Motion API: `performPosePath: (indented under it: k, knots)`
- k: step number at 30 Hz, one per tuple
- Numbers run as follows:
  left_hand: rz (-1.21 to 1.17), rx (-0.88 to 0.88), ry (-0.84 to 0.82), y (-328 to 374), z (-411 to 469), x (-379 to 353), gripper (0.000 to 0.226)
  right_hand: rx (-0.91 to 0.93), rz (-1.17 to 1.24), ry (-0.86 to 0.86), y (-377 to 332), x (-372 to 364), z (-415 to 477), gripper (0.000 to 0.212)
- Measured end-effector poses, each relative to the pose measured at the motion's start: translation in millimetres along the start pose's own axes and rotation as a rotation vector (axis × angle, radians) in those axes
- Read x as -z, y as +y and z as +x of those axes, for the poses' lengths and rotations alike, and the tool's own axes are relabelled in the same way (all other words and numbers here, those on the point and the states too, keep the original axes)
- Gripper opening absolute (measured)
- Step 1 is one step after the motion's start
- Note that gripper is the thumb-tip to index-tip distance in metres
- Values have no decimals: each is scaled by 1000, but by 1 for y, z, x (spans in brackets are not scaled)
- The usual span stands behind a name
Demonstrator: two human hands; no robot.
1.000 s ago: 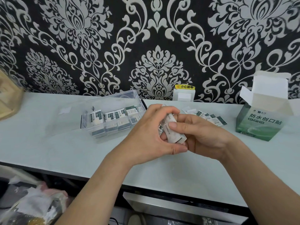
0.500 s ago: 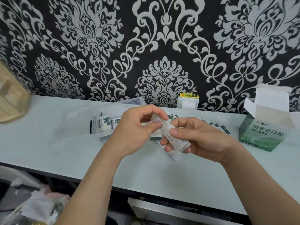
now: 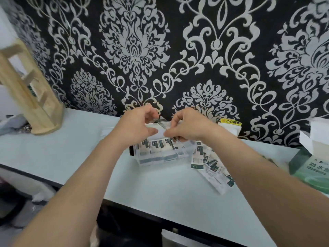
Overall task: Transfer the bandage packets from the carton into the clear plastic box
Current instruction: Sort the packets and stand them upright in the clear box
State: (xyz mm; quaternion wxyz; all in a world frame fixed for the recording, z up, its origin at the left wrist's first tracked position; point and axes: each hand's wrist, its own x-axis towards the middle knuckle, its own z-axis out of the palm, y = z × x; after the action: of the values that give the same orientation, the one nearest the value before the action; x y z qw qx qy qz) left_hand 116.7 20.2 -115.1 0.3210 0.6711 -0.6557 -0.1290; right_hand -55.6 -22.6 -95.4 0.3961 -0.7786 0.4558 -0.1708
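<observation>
**A:** Where were the packets at that moment?

**B:** A thin bunch of packets [image 3: 159, 130] was held up between both hands, just over the back of the box [image 3: 188, 150]. The left hand [image 3: 137, 127] pinched one end, thumb against curled fingers. The right hand [image 3: 188, 129] pinched the other end the same way. More stood on edge in a row inside the box. A loose pile [image 3: 210, 163] lay on the counter [image 3: 160, 184], just beside the box's right wall. The carton [image 3: 309, 168] stood open at the far right, well apart.

**A:** How would they handle?

**B:** Light and thin, I judged. They looked paper-wrapped and bendy, probably slick against each other. A bunch gripped by one corner would likely fan out or slide apart.

**A:** So where should one take hold?

**B:** Across the flat faces near the ends, thumb one side and fingers the other, pressing the bunch flat. It would need little force, and they would crease sooner than break. The box seemed light too, so a nudge might shift it.

**A:** How many were in the bunch?

**B:** I couldn't tell, because that spot was blurred.
</observation>
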Motion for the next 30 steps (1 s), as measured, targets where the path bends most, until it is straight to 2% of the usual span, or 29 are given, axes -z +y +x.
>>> performPosePath:
  k: [2, 6, 10, 15, 19, 30]
  knots:
    - [223, 16, -87, -14, 2, -1, 32, -42, -164, -30, 0, -11, 15, 22]
    - [365, 26, -195, -30, 5, -2, 34, -118, -392, -26, 1, -33, 40, 26]
    - [573, -93, -274, -34, 8, -5, 12, -136, -570, -22, -2, -48, 52, 36]
    - [606, -95, -389, -42, 11, -9, 17, -162, -620, -65, 1, -63, 58, 31]
    - [625, -88, -405, -42, 14, -10, 18, -191, -588, -74, 3, -68, 64, 34]
    - [664, -111, -405, -33, 17, -11, 19, -233, -577, -49, 7, -70, 71, 21]
